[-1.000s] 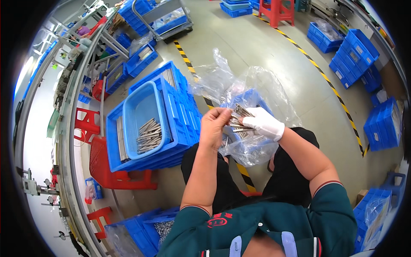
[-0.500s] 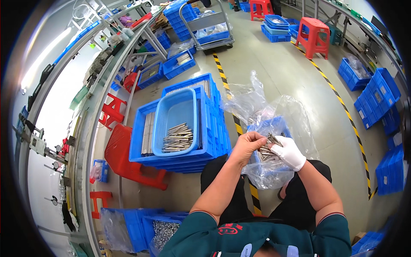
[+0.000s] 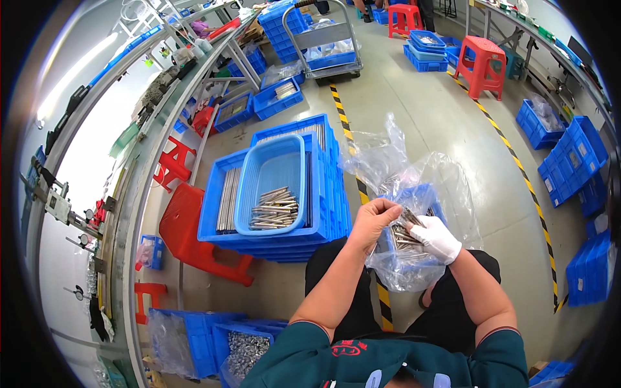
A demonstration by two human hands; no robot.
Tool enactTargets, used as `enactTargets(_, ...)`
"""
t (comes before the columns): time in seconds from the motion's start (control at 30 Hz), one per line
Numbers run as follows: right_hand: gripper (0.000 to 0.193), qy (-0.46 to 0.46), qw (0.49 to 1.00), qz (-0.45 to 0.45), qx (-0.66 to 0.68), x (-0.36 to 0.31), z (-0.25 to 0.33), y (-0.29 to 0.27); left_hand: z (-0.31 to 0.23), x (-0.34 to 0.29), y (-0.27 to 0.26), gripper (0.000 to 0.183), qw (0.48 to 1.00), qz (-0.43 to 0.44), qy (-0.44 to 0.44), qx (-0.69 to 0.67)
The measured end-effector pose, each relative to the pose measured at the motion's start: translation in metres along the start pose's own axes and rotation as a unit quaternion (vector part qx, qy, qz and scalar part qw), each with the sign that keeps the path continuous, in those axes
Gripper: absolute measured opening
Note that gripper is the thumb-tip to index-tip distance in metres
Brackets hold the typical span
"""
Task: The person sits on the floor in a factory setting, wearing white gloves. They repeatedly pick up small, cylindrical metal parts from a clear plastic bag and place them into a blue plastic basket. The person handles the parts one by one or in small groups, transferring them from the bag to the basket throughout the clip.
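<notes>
My bare left hand [image 3: 373,224] has thumb and fingers drawn together, right beside a bunch of short metal rods [image 3: 405,222]; whatever lies inside its curled fingers is hidden. The bunch is gripped by my right hand [image 3: 438,240], which wears a white glove. Below both hands stands a blue crate [image 3: 424,193] between my knees, lined with a clear plastic bag [image 3: 453,178]. More such rods lie in it. To the left, a light-blue basket [image 3: 268,158] holds a loose heap of similar rods [image 3: 275,210].
The basket rests on stacked blue crates [image 3: 333,194] containing long rods [image 3: 228,200]. A red stool [image 3: 184,216] is left of the stack. Small metal parts [image 3: 246,352] fill a bin at lower left. Farther off are a trolley [image 3: 326,39] and another red stool [image 3: 480,64].
The whole view has shifted slightly. Both hands stay together over the crate, the bunch of rods still in the gloved right hand; only small finger movements show.
</notes>
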State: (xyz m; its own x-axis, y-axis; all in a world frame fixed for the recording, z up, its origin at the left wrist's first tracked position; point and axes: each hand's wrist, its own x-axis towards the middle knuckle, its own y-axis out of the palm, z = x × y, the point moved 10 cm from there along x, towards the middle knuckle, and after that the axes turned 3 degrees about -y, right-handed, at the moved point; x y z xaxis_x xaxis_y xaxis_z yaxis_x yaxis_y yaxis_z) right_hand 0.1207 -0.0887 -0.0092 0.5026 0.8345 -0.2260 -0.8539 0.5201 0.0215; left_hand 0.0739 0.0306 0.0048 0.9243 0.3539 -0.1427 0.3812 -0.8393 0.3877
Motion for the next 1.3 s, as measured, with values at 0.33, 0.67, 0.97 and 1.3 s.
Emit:
enactTargets(0.33, 0.032, 0.03, 0.999, -0.011, -0.017, -0.004, 0.005, 0.003, 0.006, -0.004, 0.006, 0.013, 0.998, 0.044, -0.04, 0.037)
enactTargets(0.67, 0.03, -0.038, 0.997, -0.046, -0.041, 0.005, -0.01, -0.008, 0.011, -0.002, 0.012, 0.013, 0.995, 0.057, -0.029, 0.07)
enactTargets(0.97, 0.029, -0.046, 0.999, -0.009, -0.023, 0.004, 0.004, -0.004, 0.012, -0.002, 0.011, 0.012, 0.996, 0.032, -0.041, 0.077)
enactTargets(1.3, 0.041, -0.007, 0.996, 0.054, -0.064, -0.002, 0.002, 0.007, 0.002, 0.002, -0.01, 0.011, 1.0, -0.015, 0.014, 0.017)
